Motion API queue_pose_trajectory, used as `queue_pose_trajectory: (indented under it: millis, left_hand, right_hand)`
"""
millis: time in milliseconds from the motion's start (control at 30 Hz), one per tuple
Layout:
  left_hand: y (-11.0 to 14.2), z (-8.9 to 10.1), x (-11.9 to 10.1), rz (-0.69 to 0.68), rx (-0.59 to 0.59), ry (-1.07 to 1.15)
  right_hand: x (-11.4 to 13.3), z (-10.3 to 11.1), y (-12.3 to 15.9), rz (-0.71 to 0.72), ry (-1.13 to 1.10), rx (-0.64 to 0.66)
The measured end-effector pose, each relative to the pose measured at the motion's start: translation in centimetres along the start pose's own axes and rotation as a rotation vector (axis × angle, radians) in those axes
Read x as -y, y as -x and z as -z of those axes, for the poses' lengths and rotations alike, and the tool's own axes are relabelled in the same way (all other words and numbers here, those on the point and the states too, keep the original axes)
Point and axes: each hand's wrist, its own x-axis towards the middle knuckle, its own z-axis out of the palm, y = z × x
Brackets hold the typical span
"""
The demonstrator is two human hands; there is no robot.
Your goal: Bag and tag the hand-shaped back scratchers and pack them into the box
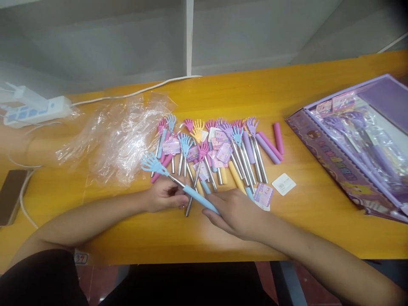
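Note:
My right hand (237, 212) is closed round the light blue foam handle of a back scratcher (199, 199). Its blue hand-shaped head points up and left, with a short metal rod showing below it. Close by, my left hand (165, 194) has its fingers curled behind that rod; what they grip is partly hidden. The metal rod of a pink-headed back scratcher (203, 149) runs down past the left fingertips. Beyond both hands lies a pile of back scratchers (244, 159) with pink, yellow, purple and blue heads, among printed cards (224, 153) and foam handles.
Crumpled clear plastic bags (117, 140) lie left of the pile. An open purple display box (338, 161) with bagged back scratchers stands at the right. A white card (283, 184) and loose foam tubes (278, 138) lie nearby. A power strip (38, 111) with cables sits at the far left.

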Motion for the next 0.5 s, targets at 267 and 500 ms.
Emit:
queue_pose_trajectory:
  millis: [267,500]
  left_hand:
    - [0.6,-0.4,0.7,-0.137,-0.166,0.021]
    - [-0.2,-0.6,-1.4,-0.106,-0.098,-0.116]
  right_hand:
    - [0.1,-0.4,0.1,0.016,-0.027,0.018]
    - [0.0,-1.1,0.2,0.044,-0.009,-0.042]
